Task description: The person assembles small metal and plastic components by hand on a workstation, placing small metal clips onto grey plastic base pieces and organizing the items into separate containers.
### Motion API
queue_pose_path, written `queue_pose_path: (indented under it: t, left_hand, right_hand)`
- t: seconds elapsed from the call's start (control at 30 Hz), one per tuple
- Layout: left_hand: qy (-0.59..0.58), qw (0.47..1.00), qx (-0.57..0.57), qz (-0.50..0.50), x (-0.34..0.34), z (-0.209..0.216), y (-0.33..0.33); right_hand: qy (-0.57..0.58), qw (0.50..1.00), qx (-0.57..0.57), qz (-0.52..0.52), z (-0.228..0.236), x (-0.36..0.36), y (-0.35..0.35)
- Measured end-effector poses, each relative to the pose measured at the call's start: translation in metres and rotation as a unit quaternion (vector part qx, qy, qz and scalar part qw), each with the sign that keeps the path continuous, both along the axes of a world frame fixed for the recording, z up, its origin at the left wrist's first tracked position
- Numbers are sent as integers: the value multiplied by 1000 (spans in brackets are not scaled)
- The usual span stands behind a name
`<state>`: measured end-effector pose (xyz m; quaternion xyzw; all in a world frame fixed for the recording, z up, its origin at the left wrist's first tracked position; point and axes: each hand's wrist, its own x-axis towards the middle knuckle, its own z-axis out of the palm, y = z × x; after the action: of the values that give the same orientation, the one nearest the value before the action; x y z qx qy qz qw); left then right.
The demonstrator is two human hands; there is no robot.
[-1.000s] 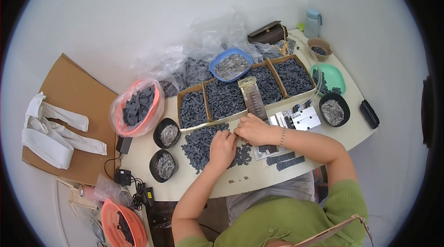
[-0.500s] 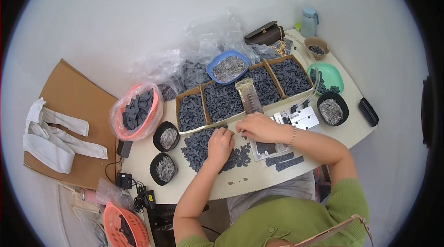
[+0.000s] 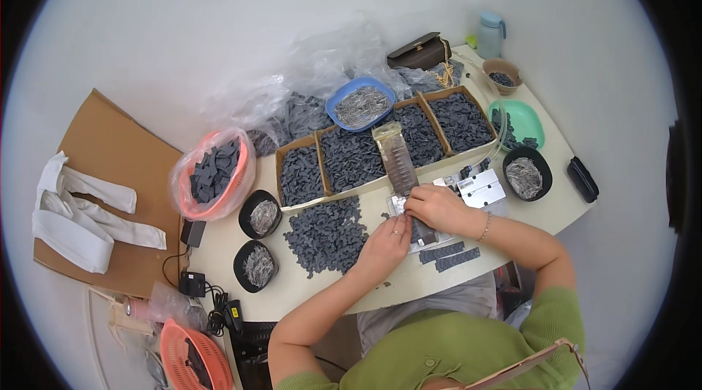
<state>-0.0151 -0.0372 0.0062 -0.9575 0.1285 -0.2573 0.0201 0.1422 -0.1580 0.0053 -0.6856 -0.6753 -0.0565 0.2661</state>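
Hands [image 3: 409, 225] pinched together over small dark parts [image 3: 325, 233].

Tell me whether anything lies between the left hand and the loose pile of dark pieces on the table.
Nothing visible does. The left hand rests right at the pile of dark pieces, by its right edge, on bare table.

the left hand [image 3: 386, 239] now sits nearer the right hand [image 3: 436, 207], off the pile of dark pieces [image 3: 325, 234], beside the long strip [image 3: 401, 163].
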Motion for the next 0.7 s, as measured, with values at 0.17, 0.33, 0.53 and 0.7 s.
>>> queue_pose_path:
  t: [0.17,0.33,0.53,0.7]
  left_hand:
    - [7,987,-155,37,-18,-2,23]
    - [25,967,-179,182,-21,7,65]
    - [82,953,-203,209,-17,5,78]
    - [28,937,-304,172,-14,8,78]
  right_hand:
    - [-93,995,20,37,2,-13,-6]
    - [-104,994,-21,28,12,-15,-13]
    - [-63,994,-37,87,16,-33,26]
    - [-15,991,-58,123,7,-38,40]
